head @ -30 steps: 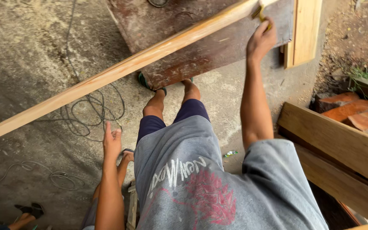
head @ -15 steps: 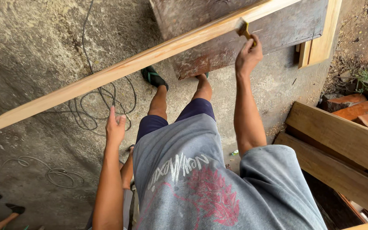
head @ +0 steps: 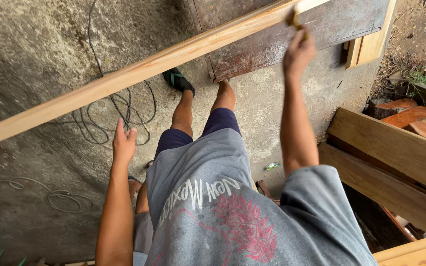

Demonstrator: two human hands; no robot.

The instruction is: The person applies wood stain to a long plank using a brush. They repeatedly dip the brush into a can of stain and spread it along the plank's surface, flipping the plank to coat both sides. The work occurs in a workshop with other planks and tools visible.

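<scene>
The right hand (head: 299,49) is squeezing a small yellowish tool (head: 293,18) and pressing it on the long wooden plank (head: 139,71) — what the tool is, I cannot tell. The left hand (head: 123,143) is hanging flat with straight fingers, holding nothing, just under the plank. The plank is running from 9 o'clock up to 1 o'clock. It is looking stiff and a bit heavy — best gripped near the middle, with both hands.
</scene>
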